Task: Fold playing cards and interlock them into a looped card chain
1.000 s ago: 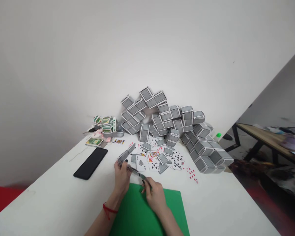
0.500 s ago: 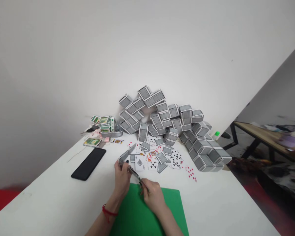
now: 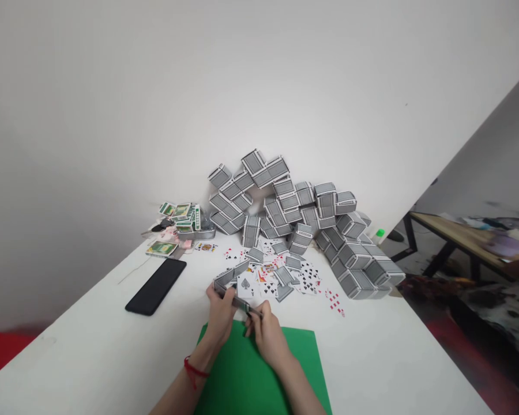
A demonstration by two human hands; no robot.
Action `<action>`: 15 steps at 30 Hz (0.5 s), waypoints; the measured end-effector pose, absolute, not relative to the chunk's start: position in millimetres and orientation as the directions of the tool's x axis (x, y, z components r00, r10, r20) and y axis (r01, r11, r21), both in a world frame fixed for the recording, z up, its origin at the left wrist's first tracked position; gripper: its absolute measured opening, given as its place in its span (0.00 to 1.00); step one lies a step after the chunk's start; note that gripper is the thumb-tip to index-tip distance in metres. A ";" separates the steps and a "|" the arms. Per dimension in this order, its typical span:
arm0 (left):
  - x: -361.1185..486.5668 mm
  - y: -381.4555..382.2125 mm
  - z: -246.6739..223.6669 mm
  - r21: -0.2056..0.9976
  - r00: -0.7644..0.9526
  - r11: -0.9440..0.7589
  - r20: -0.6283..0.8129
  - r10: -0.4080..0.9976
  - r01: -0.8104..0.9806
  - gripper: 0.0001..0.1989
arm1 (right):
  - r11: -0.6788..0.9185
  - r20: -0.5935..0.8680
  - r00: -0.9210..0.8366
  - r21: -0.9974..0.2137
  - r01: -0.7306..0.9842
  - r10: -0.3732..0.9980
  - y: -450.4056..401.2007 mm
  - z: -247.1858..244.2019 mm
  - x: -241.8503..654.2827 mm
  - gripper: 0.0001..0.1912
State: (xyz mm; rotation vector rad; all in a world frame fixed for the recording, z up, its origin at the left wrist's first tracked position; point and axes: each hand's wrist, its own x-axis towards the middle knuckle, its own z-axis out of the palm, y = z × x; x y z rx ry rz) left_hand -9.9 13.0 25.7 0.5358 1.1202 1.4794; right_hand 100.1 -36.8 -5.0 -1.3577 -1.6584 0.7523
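My left hand [image 3: 221,308] is closed on a piece folded from grey-backed playing cards [image 3: 230,275], which stands open at an angle above its fingers. From there a narrow dark-edged strip runs down to my right hand [image 3: 269,334]. The right fingers pinch the near end of that strip, above the green sheet [image 3: 259,374]. Whether a small tool is also in the right fingers, I cannot make out. Just beyond both hands lie loose playing cards, among them an ace of spades [image 3: 245,286] and a red-diamond card [image 3: 335,301].
Behind the cards rises a structure of folded grey card boxes [image 3: 281,207], reaching down the right side [image 3: 354,259]. A black phone [image 3: 155,287] lies at left. Green card packs [image 3: 184,216] are piled at the back left. A wooden desk [image 3: 454,233] stands off to the right.
The folded card piece has opened wider and tilted toward the right. Both hands have shifted slightly right, and the strip between them now shows flatter and longer.
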 end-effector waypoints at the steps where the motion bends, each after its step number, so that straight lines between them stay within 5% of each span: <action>1: -9.7 13.2 24.7 0.862 -0.243 0.105 -0.254 0.936 -0.496 0.20 | 0.231 0.228 -0.061 -0.868 0.439 0.972 -35.9 -5.8 100.0 0.06; 5: -9.5 13.9 24.5 0.854 -0.299 0.078 -0.264 0.917 -0.515 0.21 | 0.216 0.255 0.035 -0.878 0.427 0.966 -31.5 -7.7 100.2 0.06; 9: -11.0 15.6 28.8 0.828 -0.438 -0.024 -0.271 0.857 -0.560 0.19 | 0.245 0.449 0.274 -0.800 0.548 0.851 -29.3 -8.2 100.8 0.14; 15: -11.7 15.6 26.7 0.826 -0.508 -0.067 -0.279 0.815 -0.560 0.20 | 0.324 0.589 0.250 -0.695 0.642 0.768 -36.2 -13.0 89.3 0.17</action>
